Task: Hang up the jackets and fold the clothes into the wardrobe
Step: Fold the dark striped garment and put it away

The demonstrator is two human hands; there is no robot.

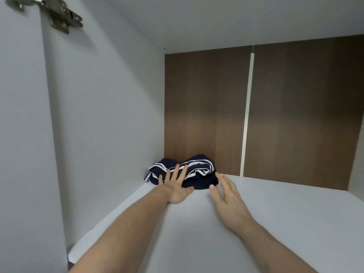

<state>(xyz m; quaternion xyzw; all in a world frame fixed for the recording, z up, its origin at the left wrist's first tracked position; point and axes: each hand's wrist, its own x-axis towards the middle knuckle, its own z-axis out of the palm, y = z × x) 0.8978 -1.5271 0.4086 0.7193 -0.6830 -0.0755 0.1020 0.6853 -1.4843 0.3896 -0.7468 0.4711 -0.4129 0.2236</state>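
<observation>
Our flat, unclenched left hand [175,186] and right hand [226,196] press the navy garment [194,171] into the shelf [275,213] corner, where a harder shove could bunch its loose fold.

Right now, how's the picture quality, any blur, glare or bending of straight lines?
Head view: wide-angle lens bows the white shelf edges and side wall; soft, even lighting, no harsh glare; the door hinge at top left is blurred; the left hand, right hand and navy striped garment are slightly soft.
</observation>
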